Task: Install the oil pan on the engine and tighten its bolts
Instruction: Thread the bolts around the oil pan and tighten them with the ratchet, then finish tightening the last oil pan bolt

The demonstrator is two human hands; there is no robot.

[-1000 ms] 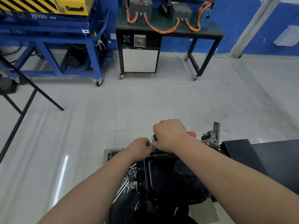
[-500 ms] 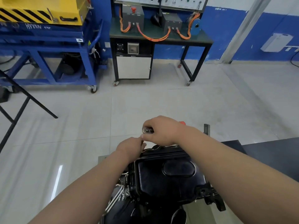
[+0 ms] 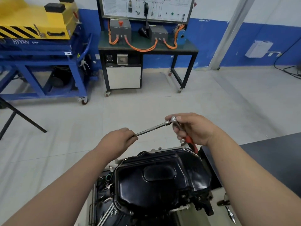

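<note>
A glossy black oil pan (image 3: 161,175) sits on top of the engine (image 3: 107,207) low in the middle of the view. Above its far edge I hold a ratchet wrench with a red and black handle (image 3: 189,141) in my right hand (image 3: 193,129). A long silver extension bar (image 3: 152,128) runs from the ratchet head down to the left. My left hand (image 3: 118,141) is closed around the bar's far end. The tool is lifted off the pan and touches nothing on it.
A dark tabletop (image 3: 273,159) lies to the right of the engine. Across the tiled floor stand a black trainer bench with orange cables (image 3: 146,46) and a blue wheeled frame carrying a yellow unit (image 3: 40,51). A black stand leg (image 3: 21,116) crosses the left side.
Both hands rose from the pan's far edge and moved apart, exposing the extension bar between them. The view tilted up, showing more of the pan and the back wall.
</note>
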